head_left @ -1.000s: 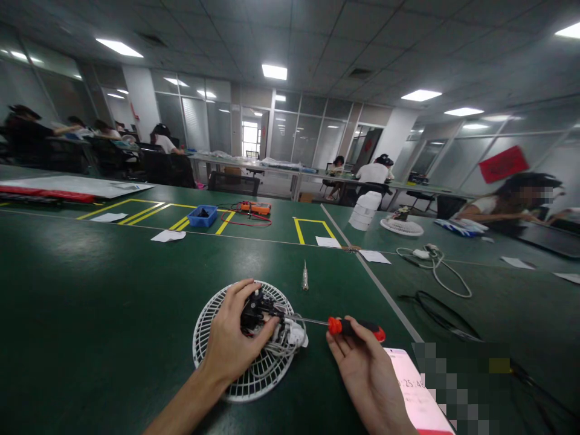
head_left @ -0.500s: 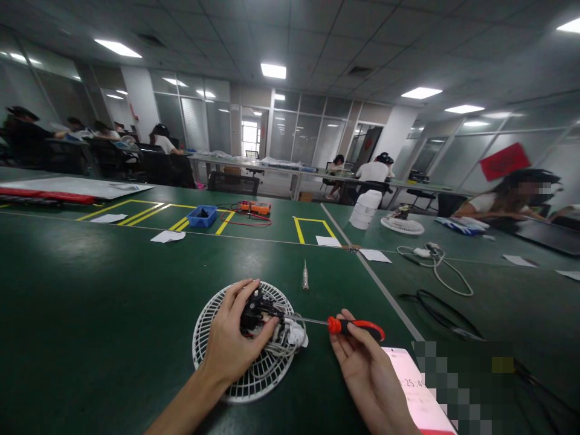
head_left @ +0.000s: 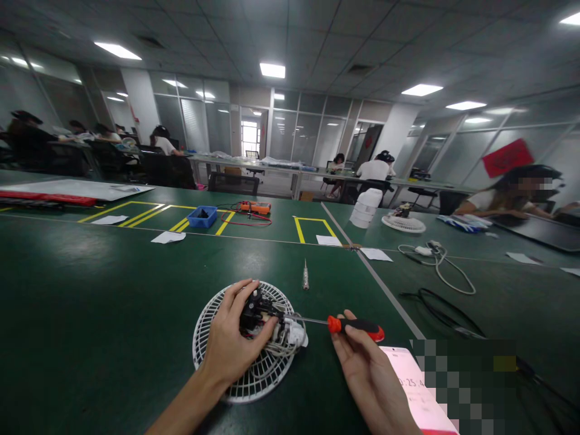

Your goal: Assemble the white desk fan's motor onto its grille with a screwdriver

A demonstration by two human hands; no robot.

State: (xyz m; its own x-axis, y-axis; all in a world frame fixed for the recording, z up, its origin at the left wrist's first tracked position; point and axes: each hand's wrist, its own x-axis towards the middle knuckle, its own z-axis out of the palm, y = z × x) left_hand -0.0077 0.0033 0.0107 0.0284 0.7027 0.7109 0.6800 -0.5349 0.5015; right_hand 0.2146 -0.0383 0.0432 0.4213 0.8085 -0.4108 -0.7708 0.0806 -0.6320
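My left hand (head_left: 233,338) is wrapped round a black fan motor assembly (head_left: 252,311), which sits on a round white fan grille (head_left: 208,320) on the table. My right hand (head_left: 362,362) holds a screwdriver (head_left: 357,328) with a red and black handle between thumb and fingers. Its shaft runs level to the left, and the tip meets the assembly near my left thumb; the exact contact is hidden. White plastic parts and a coiled grey cable (head_left: 285,344) lie against the assembly's right side. A small clear-handled screwdriver (head_left: 305,277) lies beyond the grille.
Close to my right wrist lies a lit phone (head_left: 414,386). Further off are a blue bin (head_left: 202,217), an orange multimeter (head_left: 255,207), black cables (head_left: 446,314), a grey cord (head_left: 437,260) and a second fan grille (head_left: 403,224). A person (head_left: 507,190) sits at the right.
The screwdriver's handle has turned about its axis, with my right thumb and fingers shifting slightly on it. My left hand and the motor assembly stay in place.
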